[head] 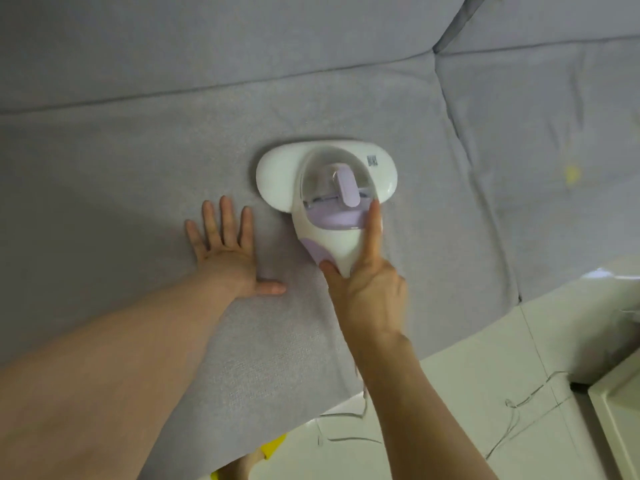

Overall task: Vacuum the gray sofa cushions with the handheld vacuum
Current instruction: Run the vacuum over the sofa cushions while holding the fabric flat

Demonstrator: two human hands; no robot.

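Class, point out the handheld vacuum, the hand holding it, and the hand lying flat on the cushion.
handheld vacuum [277,174]: head view, white base.
right hand [367,289]: head view, back of hand.
left hand [228,258]: head view, back of hand.

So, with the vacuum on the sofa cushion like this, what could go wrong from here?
1. The left hand lies flat on the cushion close beside the vacuum; a sideways pass could run over its fingers.
2. A thin cord trails on the floor below the right hand; it might snag or trip a foot.
3. A small yellow bit on the next cushion could clog the intake.
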